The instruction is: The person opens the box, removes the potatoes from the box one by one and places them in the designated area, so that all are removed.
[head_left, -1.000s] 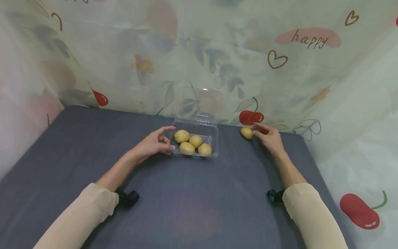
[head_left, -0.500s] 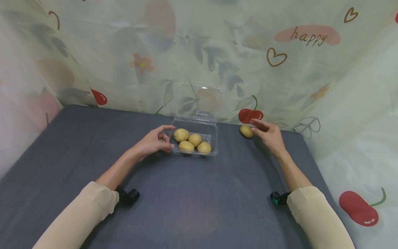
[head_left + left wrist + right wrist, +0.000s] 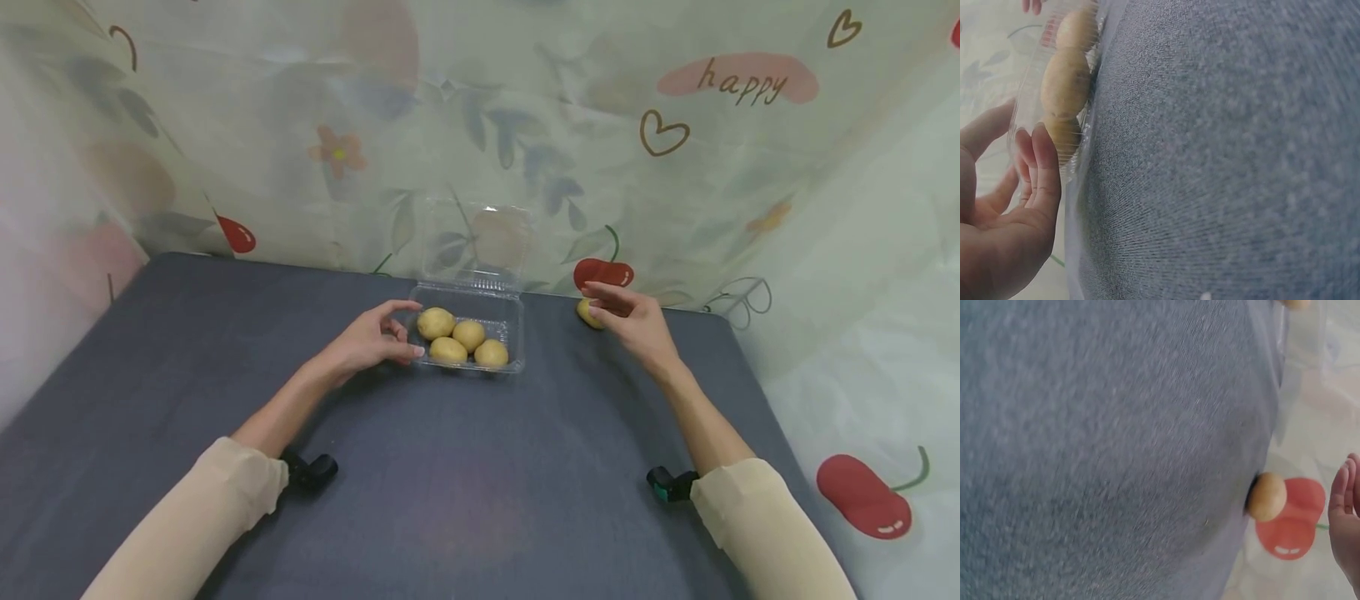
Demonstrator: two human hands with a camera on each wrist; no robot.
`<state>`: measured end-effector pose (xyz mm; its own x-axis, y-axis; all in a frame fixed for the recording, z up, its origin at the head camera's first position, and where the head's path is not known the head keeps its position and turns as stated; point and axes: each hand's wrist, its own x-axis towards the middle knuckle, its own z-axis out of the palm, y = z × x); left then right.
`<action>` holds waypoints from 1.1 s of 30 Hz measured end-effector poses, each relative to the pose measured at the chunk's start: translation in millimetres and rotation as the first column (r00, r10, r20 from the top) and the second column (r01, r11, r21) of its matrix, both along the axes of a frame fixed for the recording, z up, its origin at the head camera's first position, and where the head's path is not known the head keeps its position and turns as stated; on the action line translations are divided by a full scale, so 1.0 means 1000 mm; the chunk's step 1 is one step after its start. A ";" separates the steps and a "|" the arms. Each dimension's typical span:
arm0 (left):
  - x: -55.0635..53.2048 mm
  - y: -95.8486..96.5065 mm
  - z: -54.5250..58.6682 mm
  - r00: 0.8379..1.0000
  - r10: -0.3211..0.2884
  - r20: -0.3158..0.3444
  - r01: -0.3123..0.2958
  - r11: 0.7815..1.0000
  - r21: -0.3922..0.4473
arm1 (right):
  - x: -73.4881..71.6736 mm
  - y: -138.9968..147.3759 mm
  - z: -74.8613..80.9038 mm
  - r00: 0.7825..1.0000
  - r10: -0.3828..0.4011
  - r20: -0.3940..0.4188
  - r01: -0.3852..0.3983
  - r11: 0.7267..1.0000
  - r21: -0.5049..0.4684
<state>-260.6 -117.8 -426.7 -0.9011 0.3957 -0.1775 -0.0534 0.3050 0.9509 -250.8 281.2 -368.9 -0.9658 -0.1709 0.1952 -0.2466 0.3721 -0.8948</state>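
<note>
On grey cloth (image 3: 465, 467), a smooth yellow potato (image 3: 1267, 497)

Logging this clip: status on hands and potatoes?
Left hand touching container. Right hand near lone potato, not gripping. Four potatoes inside, lid raised. No obstruction seen.

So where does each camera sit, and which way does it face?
Head: worn on the head, facing forward and down over the table; left hand, right hand, sleeves show.
Left wrist: worn there, facing the clear box and potatoes; left hand and other fingertips show.
Right wrist: worn there, facing the lone potato; part of the right hand shows.
Shared: head and right wrist both show the lone potato.
</note>
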 end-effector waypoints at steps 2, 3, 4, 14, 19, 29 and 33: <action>0.000 0.000 0.000 1.000 0.001 0.001 -0.001 1.000 0.005 | 0.002 -0.004 0.002 1.000 0.003 0.005 -0.003 1.000 -0.011; 0.000 0.000 0.001 1.000 0.001 0.001 -0.001 1.000 0.005 | 0.002 -0.006 0.003 1.000 0.007 0.006 -0.007 1.000 -0.010; 0.000 0.001 0.001 1.000 0.000 0.001 0.000 1.000 0.006 | 0.003 -0.008 0.004 1.000 0.014 0.006 -0.014 1.000 -0.008; -0.001 -0.001 0.005 0.999 -0.027 0.017 0.026 0.999 0.042 | 0.004 -0.018 -0.005 0.998 0.059 0.017 -0.060 0.996 0.060; 0.000 0.000 0.004 1.000 -0.024 0.009 0.023 0.998 0.050 | -0.002 -0.016 -0.024 0.997 0.072 0.032 -0.074 0.996 0.054; 0.001 0.000 0.001 1.000 -0.017 0.017 0.016 0.999 0.049 | -0.002 -0.029 -0.032 0.991 0.127 0.033 -0.129 0.990 0.063; 0.000 0.000 0.002 1.000 -0.018 0.019 0.017 0.999 0.045 | -0.001 -0.037 -0.029 0.989 0.139 0.043 -0.142 0.987 0.079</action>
